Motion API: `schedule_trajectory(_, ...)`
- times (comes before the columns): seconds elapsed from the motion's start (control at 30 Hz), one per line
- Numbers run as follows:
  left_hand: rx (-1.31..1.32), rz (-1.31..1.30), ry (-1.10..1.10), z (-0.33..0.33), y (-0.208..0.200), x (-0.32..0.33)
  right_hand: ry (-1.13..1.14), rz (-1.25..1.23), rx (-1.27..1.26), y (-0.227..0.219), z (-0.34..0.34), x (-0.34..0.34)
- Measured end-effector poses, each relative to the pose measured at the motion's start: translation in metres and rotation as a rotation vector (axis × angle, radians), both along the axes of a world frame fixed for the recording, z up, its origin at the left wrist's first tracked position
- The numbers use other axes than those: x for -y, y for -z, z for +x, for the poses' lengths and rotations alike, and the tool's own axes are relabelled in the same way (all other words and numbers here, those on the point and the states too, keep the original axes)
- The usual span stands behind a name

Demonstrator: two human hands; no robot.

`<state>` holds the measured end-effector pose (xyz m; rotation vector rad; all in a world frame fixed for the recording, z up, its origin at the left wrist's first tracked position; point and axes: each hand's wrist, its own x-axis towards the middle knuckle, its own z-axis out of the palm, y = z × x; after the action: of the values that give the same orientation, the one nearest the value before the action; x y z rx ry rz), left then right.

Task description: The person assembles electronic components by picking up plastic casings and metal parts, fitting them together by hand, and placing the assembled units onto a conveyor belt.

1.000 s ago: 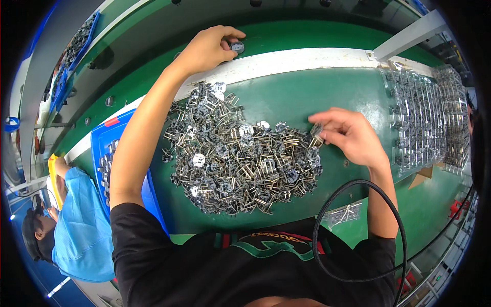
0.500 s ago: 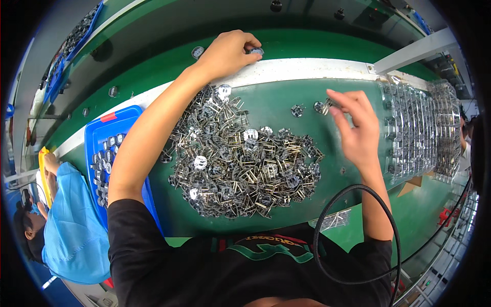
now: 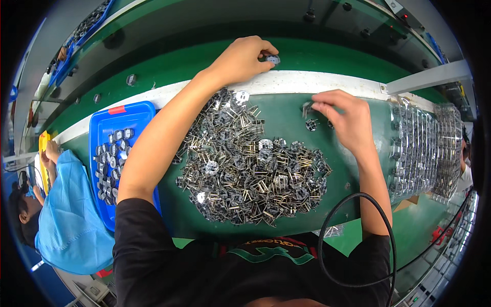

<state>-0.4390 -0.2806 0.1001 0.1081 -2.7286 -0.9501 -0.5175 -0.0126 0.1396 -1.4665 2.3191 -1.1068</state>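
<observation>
My left hand (image 3: 249,60) reaches over the white rail to the green strip behind it. Its thumb and fingers are closed on a round grey plug part (image 3: 273,60). On the right, my right hand (image 3: 348,118) pinches a small, motion-blurred pin part (image 3: 307,108) above the green table. Just below that part lies another dark pin part (image 3: 311,124), and one more (image 3: 330,125) shows partly behind my fingers. Between my forearms spreads a big heap of metal-pinned parts (image 3: 255,169), with a few pale round faces among them.
Left of my forearm, a blue tray (image 3: 148,110) holds several round grey parts (image 3: 113,161). Stacked clear plastic trays (image 3: 414,148) stand at the right. A black cable (image 3: 327,215) loops before my right forearm. At far left is another person in a blue garment (image 3: 71,215).
My right hand has moved left with the pin part. My left hand still grips the round part. The whole view has shifted slightly, and a loose disc beside my left wrist no longer shows.
</observation>
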Motion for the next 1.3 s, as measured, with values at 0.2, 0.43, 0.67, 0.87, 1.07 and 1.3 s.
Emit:
schedule_trajectory(0.2, -0.038, -0.023, 0.029, 0.000, 0.003, 0.003, -0.025, -0.087, -0.052, -0.002, 0.001, -0.001)
schedule_trajectory(0.43, -0.065, 0.055, -0.046, -0.003, 0.000, -0.007, 0.065, -0.176, 0.294, 0.015, -0.032, 0.035)
schedule_trajectory(0.67, -0.102, -0.064, -0.045, -0.005, 0.005, -0.012, -0.020, -0.130, -0.118, 0.021, -0.048, 0.084)
schedule_trajectory(0.87, -0.076, -0.018, -0.057, -0.013, 0.004, -0.017, -0.014, -0.043, -0.219, 0.033, -0.055, 0.101)
schedule_trajectory(1.07, -0.032, -0.114, -0.113, -0.020, -0.003, -0.024, 0.123, -0.091, -0.068, 0.023, -0.063, 0.089)
schedule_trajectory(1.3, 0.090, -0.073, 0.145, -0.036, -0.011, -0.007, 0.103, -0.029, -0.074, 0.028, -0.066, 0.081)
